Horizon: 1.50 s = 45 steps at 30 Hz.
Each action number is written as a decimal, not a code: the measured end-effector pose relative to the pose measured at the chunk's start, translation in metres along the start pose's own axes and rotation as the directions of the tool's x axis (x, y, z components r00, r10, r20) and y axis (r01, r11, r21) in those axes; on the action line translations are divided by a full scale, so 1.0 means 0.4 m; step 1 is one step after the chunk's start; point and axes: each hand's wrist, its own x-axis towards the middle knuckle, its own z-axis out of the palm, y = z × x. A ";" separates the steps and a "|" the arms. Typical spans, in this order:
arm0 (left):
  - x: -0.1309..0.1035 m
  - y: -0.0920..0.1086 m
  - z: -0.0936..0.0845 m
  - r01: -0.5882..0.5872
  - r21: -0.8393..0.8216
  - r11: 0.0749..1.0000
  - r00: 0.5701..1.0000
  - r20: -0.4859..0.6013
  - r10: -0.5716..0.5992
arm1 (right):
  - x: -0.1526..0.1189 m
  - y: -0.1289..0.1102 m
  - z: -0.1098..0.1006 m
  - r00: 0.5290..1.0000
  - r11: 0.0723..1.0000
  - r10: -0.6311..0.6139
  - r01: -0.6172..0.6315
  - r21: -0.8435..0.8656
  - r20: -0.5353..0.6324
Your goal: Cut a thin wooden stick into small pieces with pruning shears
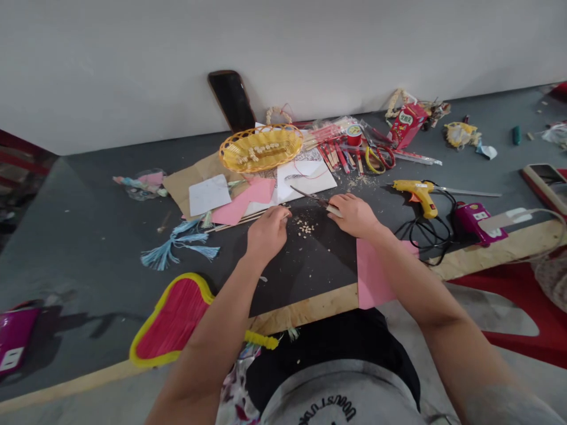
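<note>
My right hand [352,213] is closed on the pale handle of a thin dark-bladed knife [305,193], whose tip points up and left. Across from it, my left hand [268,233] has its fingers pinched together at the end of thin wooden sticks [241,221] that lie off to the left. Small pale cut pieces [305,228] lie scattered on the dark tabletop between the two hands. A yellow oval basket [262,150] beyond them holds more pale pieces.
Yellow-handled scissors [374,160], a yellow glue gun [419,195] with black cable and a purple box [481,223] stand right. Blue tassels [179,243] and a red fan with yellow rim [175,319] lie left. A phone [233,100] leans on the wall.
</note>
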 end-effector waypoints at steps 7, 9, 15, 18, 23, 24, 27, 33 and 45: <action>-0.006 0.003 0.011 -0.021 0.069 0.997 0.999 0.034 0.019 | -0.001 -0.002 -0.003 0.999 1.000 -0.015 0.015 -0.007 0.032; -0.006 0.006 0.011 -0.030 0.072 0.997 0.999 0.038 0.027 | -0.001 -0.004 -0.004 0.999 1.000 -0.022 0.022 -0.011 0.033; -0.001 0.007 -0.002 -0.009 0.040 0.999 1.000 0.022 0.008 | -0.002 -0.007 -0.009 0.999 1.000 -0.022 0.023 -0.019 0.039; 0.000 0.007 -0.003 0.010 0.117 0.993 0.999 0.030 -0.014 | -0.002 -0.008 -0.009 0.999 0.999 -0.020 0.021 -0.024 0.046; -0.006 0.015 0.003 -0.043 0.245 0.968 0.997 0.067 0.028 | -0.002 -0.009 -0.010 0.998 0.999 -0.015 0.017 -0.029 0.054; -0.007 0.016 0.003 -0.053 0.258 0.965 0.997 0.071 0.036 | -0.002 -0.009 -0.010 0.998 0.999 -0.018 0.020 -0.026 0.054; -0.008 0.015 0.002 -0.080 0.232 0.969 0.995 0.082 0.062 | -0.001 -0.009 -0.011 0.998 1.000 -0.018 0.019 -0.019 0.054; -0.001 0.004 0.003 -0.057 0.060 0.997 0.998 -0.028 0.058 | -0.001 -0.008 -0.010 0.998 1.000 -0.020 0.020 -0.001 0.055; 0.038 0.054 -0.008 -0.091 0.205 0.974 0.992 0.109 0.069 | 0.009 0.009 -0.005 0.996 0.993 0.086 -0.085 0.083 -0.010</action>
